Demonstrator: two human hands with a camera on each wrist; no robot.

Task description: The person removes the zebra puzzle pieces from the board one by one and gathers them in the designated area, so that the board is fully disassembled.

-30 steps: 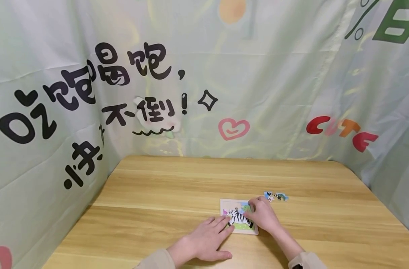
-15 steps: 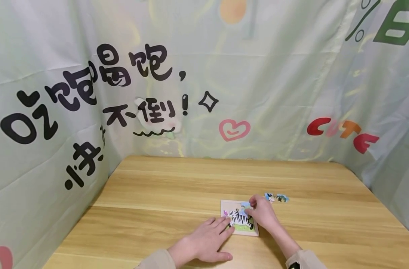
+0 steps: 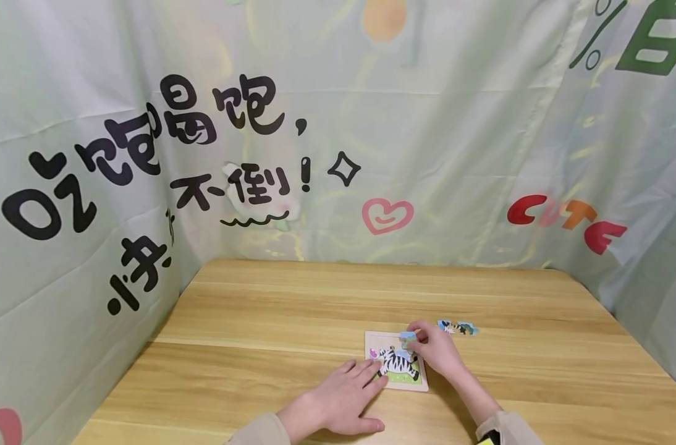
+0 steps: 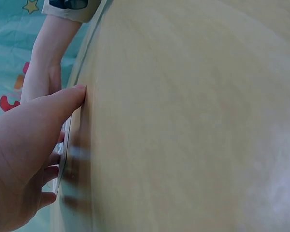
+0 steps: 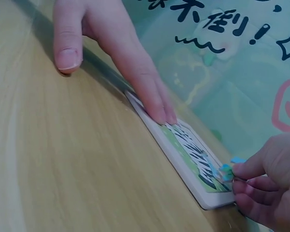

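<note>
Piece (image 3: 408, 338) is pinched in the right hand (image 3: 437, 353) over the board (image 3: 376, 338), near its far right corner; the left hand (image 3: 346, 395), fingers straight, rests on the left edge. Fitting seems the step; next calls for aligning, then pressing.

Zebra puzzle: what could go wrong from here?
1. The right hand pinches a small blue-green piece at the far side of the puzzle board; it could slip or seat crooked.
2. The left hand rests its fingers on the board's left side; an uneven press might shift it.
3. Loose pieces lie close beyond the right hand, which may knock them.
</note>
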